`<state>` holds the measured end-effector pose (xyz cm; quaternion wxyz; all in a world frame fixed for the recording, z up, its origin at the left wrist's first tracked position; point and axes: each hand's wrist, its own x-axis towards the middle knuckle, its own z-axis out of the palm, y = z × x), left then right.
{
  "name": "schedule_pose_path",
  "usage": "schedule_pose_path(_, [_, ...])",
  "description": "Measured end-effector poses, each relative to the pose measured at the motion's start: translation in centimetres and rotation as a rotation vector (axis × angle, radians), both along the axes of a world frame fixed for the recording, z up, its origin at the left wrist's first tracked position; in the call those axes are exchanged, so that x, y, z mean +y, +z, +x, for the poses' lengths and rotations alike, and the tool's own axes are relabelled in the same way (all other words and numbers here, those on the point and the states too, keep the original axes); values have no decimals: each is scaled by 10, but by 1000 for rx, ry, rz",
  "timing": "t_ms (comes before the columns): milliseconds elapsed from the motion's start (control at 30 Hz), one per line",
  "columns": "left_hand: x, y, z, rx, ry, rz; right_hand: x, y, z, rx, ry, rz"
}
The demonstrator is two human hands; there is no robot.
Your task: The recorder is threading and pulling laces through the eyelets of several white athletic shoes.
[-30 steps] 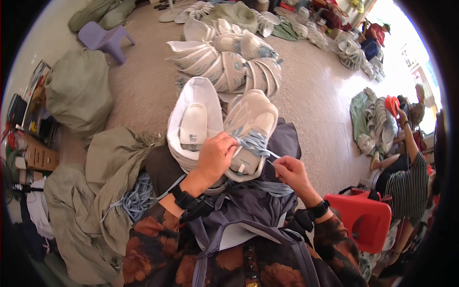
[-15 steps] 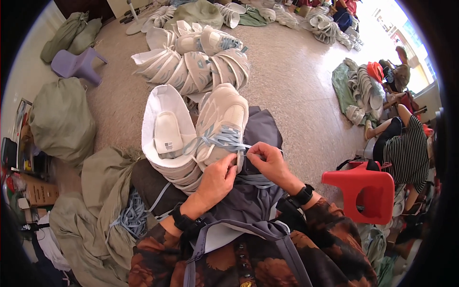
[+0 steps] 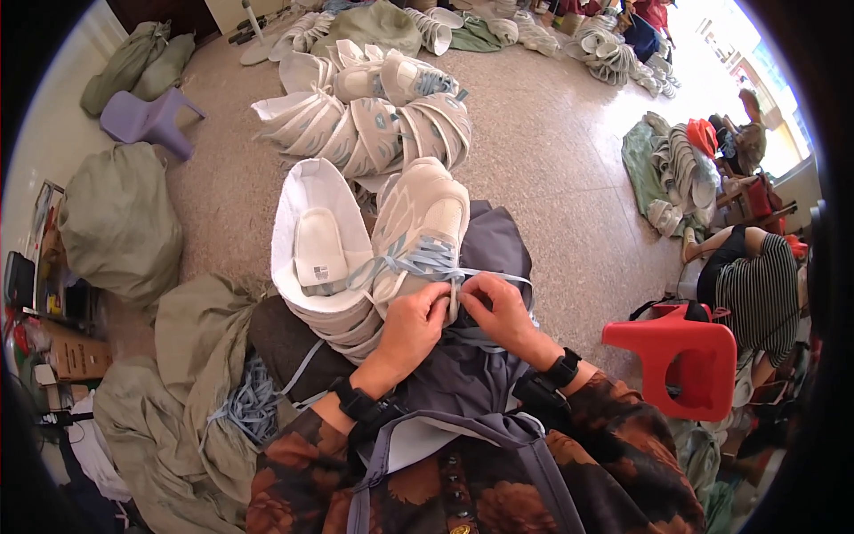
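A beige and white shoe upper (image 3: 418,212) lies over my lap, toe away from me, with a light-blue shoelace (image 3: 425,258) threaded across it. My left hand (image 3: 416,325) is closed on its near edge, thumb and forefinger together. Beside it, my right hand (image 3: 503,316) pinches at the same edge, where the lace passes; its fingertips nearly touch the left ones. One strand of lace runs rightward over the right hand. What lies exactly between the fingertips is mostly hidden. Left of the upper stands a nested stack of similar uppers (image 3: 342,320), white lining showing.
Rows of nested uppers (image 3: 369,133) lie on the floor ahead. A bundle of blue laces (image 3: 253,405) rests on green cloth (image 3: 196,356) at my left. A red stool (image 3: 680,356) and a person in a striped top (image 3: 756,289) are at right; a purple stool (image 3: 147,120) stands far left.
My right hand has come inward and slightly down, closer to my left fingertips at the upper's edge. A lace strand now stretches out to the right. The whole view has shifted slightly.
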<state>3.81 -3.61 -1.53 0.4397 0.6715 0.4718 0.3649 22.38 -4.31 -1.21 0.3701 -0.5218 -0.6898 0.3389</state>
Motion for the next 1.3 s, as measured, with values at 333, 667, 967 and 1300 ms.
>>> schedule_pose_path(333, [5, 34, -54, 583, 88, 256, -1, 17, -10, -232, 67, 45])
schedule_pose_path(667, [-20, 47, -95, 441, 138, 335, 25, 21, -3, -349, -105, 470])
schedule_pose_path(967, [4, 33, -42, 448, 49, 636, -14, 39, -8, 27, 145, -31])
schedule_pose_path(1300, [23, 14, -30, 449, -32, 788, -6, 35, -13, 569, 136, -778])
